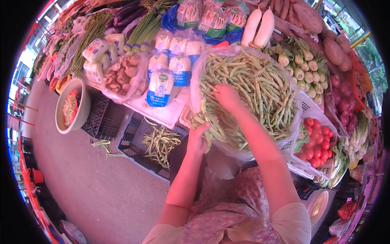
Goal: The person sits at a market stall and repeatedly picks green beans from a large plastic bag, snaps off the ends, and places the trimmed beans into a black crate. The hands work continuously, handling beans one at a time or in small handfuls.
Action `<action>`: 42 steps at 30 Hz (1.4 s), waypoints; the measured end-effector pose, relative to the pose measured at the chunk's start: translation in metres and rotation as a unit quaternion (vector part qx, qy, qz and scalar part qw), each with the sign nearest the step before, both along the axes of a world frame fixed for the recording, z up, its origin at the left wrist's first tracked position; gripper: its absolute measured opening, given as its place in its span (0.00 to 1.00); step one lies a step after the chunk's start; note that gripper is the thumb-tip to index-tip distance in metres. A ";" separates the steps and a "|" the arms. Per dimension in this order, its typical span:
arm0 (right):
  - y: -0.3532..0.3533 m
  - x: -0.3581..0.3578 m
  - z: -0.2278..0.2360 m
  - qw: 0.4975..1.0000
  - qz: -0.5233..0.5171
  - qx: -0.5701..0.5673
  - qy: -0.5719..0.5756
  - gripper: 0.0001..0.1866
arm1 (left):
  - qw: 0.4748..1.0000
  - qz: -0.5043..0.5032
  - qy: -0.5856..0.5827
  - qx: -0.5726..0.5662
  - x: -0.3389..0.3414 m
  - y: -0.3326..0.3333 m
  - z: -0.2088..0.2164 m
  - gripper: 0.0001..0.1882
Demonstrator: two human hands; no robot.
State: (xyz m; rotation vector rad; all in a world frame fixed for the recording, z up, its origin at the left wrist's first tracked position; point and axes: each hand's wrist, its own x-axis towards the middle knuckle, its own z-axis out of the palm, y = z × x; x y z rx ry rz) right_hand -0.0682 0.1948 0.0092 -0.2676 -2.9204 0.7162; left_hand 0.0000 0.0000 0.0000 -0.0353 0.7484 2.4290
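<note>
While the left hand is holding one bunch of green beans, its fingers curling around several overlapping pods that I cannot count exactly, the right hand is resting on one big heap of beans. Its fingers are bending close together, and I cannot tell whether they are gripping a pod. The heap, far too many pods to count, is filling one clear plastic bag, and the held bunch is hanging at the bag's near left edge. Below and to the left, one blue crate is holding a smaller pile of loose beans. Six white-and-blue packs are standing clustered left of the bag, two white radishes are lying beyond it, and more than a dozen red tomatoes are sitting to its right. Farther left, one pale tub is standing beside black crates.
</note>
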 end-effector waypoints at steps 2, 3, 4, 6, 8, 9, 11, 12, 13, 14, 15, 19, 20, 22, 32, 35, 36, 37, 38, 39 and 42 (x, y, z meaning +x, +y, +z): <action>-0.002 -0.003 -0.007 0.999 -0.023 -0.031 -0.003 0.14 | 1.000 -0.009 -0.003 0.004 -0.001 0.000 -0.001 0.24; -0.001 -0.007 -0.009 0.997 -0.050 -0.058 -0.004 0.14 | 1.000 -0.003 -0.004 0.002 -0.001 0.000 0.000 0.24; 0.001 -0.012 -0.011 0.994 -0.074 -0.086 0.001 0.14 | 1.000 0.003 -0.001 -0.002 -0.001 0.000 0.000 0.24; 0.006 -0.020 -0.014 0.988 -0.087 -0.131 0.010 0.14 | 1.000 0.011 0.000 -0.003 0.000 0.001 0.001 0.24; 0.010 -0.026 -0.013 0.982 -0.089 -0.164 0.000 0.16 | 1.000 0.014 0.004 0.002 0.000 0.004 0.002 0.24; 0.007 -0.025 -0.012 0.987 -0.061 -0.148 0.004 0.16 | 1.000 0.012 -0.008 -0.001 0.001 0.004 0.003 0.24; -0.006 -0.023 -0.012 0.993 -0.037 -0.115 -0.015 0.18 | 1.000 0.009 -0.009 0.003 0.002 0.004 0.005 0.24; -0.014 -0.023 -0.013 0.995 -0.053 -0.077 -0.029 0.20 | 1.000 0.009 -0.015 -0.004 0.002 0.004 0.006 0.24; -0.017 -0.024 -0.011 0.993 -0.063 -0.092 -0.040 0.19 | 1.000 0.011 -0.014 -0.006 0.002 0.005 0.006 0.25; -0.018 -0.025 -0.008 0.991 -0.064 -0.108 -0.034 0.19 | 1.000 0.014 -0.010 -0.006 0.002 0.005 0.007 0.25; -0.018 -0.026 -0.005 0.990 -0.070 -0.121 -0.033 0.18 | 1.000 0.017 -0.014 -0.006 0.001 0.003 0.007 0.25; 0.022 -0.023 0.033 0.967 -0.047 -0.245 -0.060 0.22 | 0.999 0.021 -0.021 0.016 0.001 0.006 0.007 0.24; 0.031 -0.017 0.044 0.960 -0.028 -0.275 -0.045 0.23 | 0.999 0.019 -0.013 0.025 0.001 0.007 0.008 0.24; 0.046 -0.003 0.066 0.945 -0.029 -0.316 -0.083 0.21 | 0.999 0.016 -0.020 0.019 0.002 0.008 0.009 0.24; 0.039 0.030 0.017 0.992 0.102 -0.078 -0.008 0.13 | 1.000 0.018 -0.013 -0.007 0.001 0.004 0.005 0.27; 0.016 0.020 0.002 0.994 0.065 0.060 -0.062 0.09 | 1.000 0.015 -0.016 -0.002 0.000 0.003 0.006 0.26; 0.009 0.015 -0.001 0.990 0.062 0.110 -0.064 0.09 | 1.000 0.016 -0.017 0.003 -0.001 0.003 0.006 0.25; 0.001 0.011 -0.004 0.984 0.063 0.160 -0.051 0.09 | 1.000 0.017 -0.014 0.008 -0.001 0.003 0.007 0.24; -0.008 0.004 -0.007 0.971 0.058 0.217 -0.079 0.10 | 1.000 0.020 -0.002 0.020 -0.001 0.003 0.007 0.23; -0.016 0.001 -0.010 0.963 0.048 0.248 -0.090 0.09 | 1.000 0.018 -0.016 0.014 -0.001 0.004 0.008 0.23; -0.027 -0.006 -0.007 0.952 0.028 0.288 -0.096 0.08 | 0.999 0.020 -0.027 0.015 -0.001 0.005 0.010 0.23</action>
